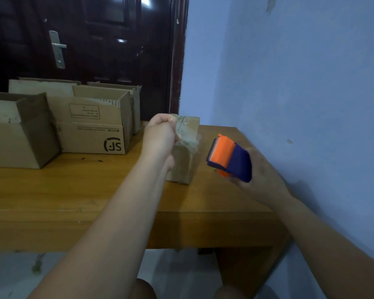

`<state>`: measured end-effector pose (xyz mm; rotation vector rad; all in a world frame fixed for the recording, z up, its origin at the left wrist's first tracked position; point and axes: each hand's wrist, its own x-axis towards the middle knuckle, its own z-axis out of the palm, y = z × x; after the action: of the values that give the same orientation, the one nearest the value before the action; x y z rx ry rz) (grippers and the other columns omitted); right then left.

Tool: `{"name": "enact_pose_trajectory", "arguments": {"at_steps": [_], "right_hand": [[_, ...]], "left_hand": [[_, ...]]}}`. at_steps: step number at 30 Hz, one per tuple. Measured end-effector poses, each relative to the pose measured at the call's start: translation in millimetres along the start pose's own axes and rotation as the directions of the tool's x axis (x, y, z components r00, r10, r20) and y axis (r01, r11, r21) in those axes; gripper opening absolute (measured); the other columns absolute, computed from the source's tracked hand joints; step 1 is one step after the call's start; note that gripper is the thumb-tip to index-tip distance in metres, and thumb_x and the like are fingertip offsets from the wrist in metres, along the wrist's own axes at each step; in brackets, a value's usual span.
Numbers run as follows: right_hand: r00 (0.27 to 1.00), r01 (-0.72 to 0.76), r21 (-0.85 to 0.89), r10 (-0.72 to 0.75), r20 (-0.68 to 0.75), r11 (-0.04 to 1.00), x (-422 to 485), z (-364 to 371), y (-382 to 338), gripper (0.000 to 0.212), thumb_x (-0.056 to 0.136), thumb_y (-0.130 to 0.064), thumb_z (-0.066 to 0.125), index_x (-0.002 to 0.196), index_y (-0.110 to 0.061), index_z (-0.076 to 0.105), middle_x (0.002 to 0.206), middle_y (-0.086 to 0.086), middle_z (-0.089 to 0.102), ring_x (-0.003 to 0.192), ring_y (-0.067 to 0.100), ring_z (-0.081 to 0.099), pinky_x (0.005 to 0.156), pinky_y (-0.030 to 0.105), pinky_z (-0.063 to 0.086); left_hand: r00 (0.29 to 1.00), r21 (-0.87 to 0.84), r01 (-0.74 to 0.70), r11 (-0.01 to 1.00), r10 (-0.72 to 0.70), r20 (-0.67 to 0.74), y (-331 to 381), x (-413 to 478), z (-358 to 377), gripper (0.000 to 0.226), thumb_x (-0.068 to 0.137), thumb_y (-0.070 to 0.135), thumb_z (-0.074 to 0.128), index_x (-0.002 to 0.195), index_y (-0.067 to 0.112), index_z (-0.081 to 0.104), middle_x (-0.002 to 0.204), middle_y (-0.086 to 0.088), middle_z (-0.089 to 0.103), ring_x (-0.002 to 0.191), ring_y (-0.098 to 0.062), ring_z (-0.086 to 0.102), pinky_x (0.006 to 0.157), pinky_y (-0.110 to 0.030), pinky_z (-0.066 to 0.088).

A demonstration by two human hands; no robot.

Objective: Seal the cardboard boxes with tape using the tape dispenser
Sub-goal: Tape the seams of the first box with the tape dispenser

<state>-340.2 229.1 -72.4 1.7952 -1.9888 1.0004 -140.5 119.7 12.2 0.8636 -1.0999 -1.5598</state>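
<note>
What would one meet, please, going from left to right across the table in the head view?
Large open cardboard box → SF-marked box → left hand pinching clear tape → small taped box → tape dispenser → right hand holding it.

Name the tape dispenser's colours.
The tape dispenser is orange and dark blue; head view.

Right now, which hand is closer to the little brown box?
Left. The left hand is at the little box top, pinching clear tape stuck to it. The right hand holds the tape dispenser off to the box's right, not touching it.
</note>
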Motion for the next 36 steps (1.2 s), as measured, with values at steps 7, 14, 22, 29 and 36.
{"name": "enact_pose_trajectory", "arguments": {"at_steps": [7,14,22,29,36], "right_hand": [[0.969,0.120,0.111,-0.092,-0.231,0.986,5.3,-15.5,-22.6,0.067,0.070,-0.056,0.073,0.117,-0.023,0.041,0.104,-0.009,0.049,0.087,-0.006,0.044,0.070,0.008,0.042],[0.972,0.116,0.010,-0.112,-0.208,0.993,1.0,-14.1,-22.3,0.073,0.072,-0.049,0.075,0.128,-0.018,0.039,0.110,-0.003,0.052,0.091,-0.005,0.041,0.070,0.005,0.034],[0.996,0.029,-0.428,-0.064,-0.069,0.903,22.6,-3.4,-19.8,0.091,0.074,-0.076,0.043,0.144,-0.018,0.038,0.093,0.007,0.061,0.073,0.014,0.049,0.062,0.025,0.037],[0.993,-0.063,-0.302,0.031,-0.110,0.951,21.9,-8.7,-22.6,0.089,0.073,-0.071,0.048,0.144,-0.017,0.038,0.105,0.008,0.061,0.082,0.011,0.046,0.066,0.023,0.035],[0.985,-0.090,-0.338,0.033,-0.171,0.937,18.3,-14.2,-22.9,0.087,0.073,-0.071,0.047,0.140,-0.014,0.044,0.106,0.009,0.063,0.087,0.021,0.059,0.066,0.024,0.036]], "left_hand": [[0.998,-0.033,0.003,0.999,-0.005,-0.059,-2.0,16.6,-14.7,0.021,0.093,0.007,0.050,0.080,0.017,0.063,0.075,0.003,0.061,0.067,-0.010,0.055,0.072,-0.027,0.048],[1.000,-0.048,-0.029,0.998,0.029,-0.009,7.5,31.2,-26.1,0.017,0.094,0.005,0.052,0.086,0.012,0.065,0.064,-0.001,0.060,0.059,-0.010,0.053,0.057,-0.021,0.042],[0.970,0.124,-0.239,0.963,0.233,0.065,19.2,9.8,-17.8,0.015,0.093,0.013,0.056,0.085,0.019,0.068,0.076,0.002,0.063,0.073,-0.014,0.060,0.088,-0.036,0.047],[0.955,0.148,-0.283,0.948,0.265,0.130,26.7,-5.7,-15.7,0.009,0.082,0.023,0.071,0.090,0.017,0.070,0.085,-0.002,0.068,0.079,-0.008,0.063,0.086,-0.030,0.048],[0.914,0.270,-0.405,0.873,0.382,0.136,22.1,2.7,-5.6,0.026,0.082,0.006,0.070,0.105,0.016,0.067,0.084,0.006,0.061,0.090,-0.011,0.061,0.091,-0.030,0.051]]}}
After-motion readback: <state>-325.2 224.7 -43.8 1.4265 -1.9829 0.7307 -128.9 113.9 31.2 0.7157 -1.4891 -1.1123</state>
